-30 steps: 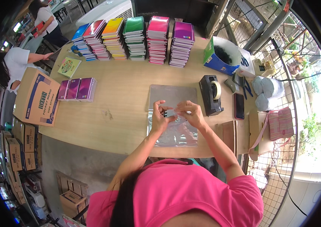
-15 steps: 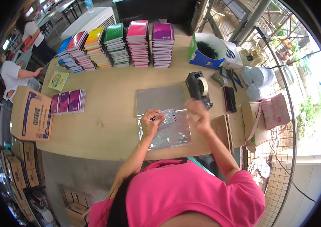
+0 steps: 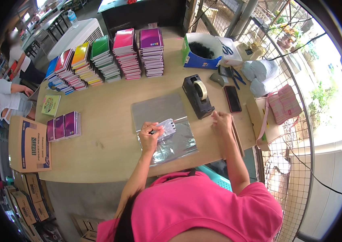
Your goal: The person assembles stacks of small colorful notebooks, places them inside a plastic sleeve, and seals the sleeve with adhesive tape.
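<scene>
My left hand [image 3: 150, 136] is closed on a small clear plastic-covered pad [image 3: 167, 130] with dark marks along its right edge; the fingers hide much of it. Beneath it on the table lie clear plastic sleeves [image 3: 175, 147], with a grey plastic sheet [image 3: 154, 107] behind them. My right hand [image 3: 222, 123] is beside the near end of the black tape dispenser [image 3: 197, 97], its fingers curled together. Whether anything is pinched in those fingers is too small to make out. A roll of tape [image 3: 200, 89] sits in the dispenser.
Tall notebook stacks [image 3: 151, 54] line the table's far edge. Small purple notebooks [image 3: 64, 126] lie at left by a carton [image 3: 29, 145]. At right are a phone [image 3: 232, 99], pliers [image 3: 237, 76], a blue-green box [image 3: 201, 50] and a pink bag [image 3: 284, 105]. Two people are beyond the left edge.
My right hand has moved from the dispenser's left side to the right of its near end. My left hand still grips the plastic-covered pad. The whole view has shifted slightly.
</scene>
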Action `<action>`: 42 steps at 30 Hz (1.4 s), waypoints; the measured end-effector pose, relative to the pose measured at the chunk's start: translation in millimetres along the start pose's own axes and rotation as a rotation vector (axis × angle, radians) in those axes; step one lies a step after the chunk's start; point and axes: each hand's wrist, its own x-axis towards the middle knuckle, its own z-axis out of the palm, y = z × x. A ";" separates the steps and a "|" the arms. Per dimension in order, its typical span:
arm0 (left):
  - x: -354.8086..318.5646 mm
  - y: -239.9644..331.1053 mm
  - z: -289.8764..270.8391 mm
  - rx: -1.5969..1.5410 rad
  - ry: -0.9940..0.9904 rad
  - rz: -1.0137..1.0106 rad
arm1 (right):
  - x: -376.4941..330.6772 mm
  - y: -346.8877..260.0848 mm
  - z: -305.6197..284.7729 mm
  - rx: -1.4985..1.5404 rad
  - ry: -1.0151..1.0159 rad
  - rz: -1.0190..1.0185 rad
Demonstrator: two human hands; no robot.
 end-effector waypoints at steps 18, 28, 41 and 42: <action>-6.3 -8.7 8.8 0.159 0.019 0.281 | -111.1 -62.4 75.5 0.496 -0.263 -0.096; -11.9 -6.0 7.4 0.213 0.005 0.377 | -145.5 -70.3 119.2 0.029 -0.158 -0.147; 5.6 35.1 -27.4 0.463 -0.564 0.327 | -120.3 25.7 144.5 -0.038 -0.194 -0.300; -2.9 44.4 -26.7 0.562 -0.528 0.324 | -119.6 37.5 138.3 0.069 -0.282 -0.227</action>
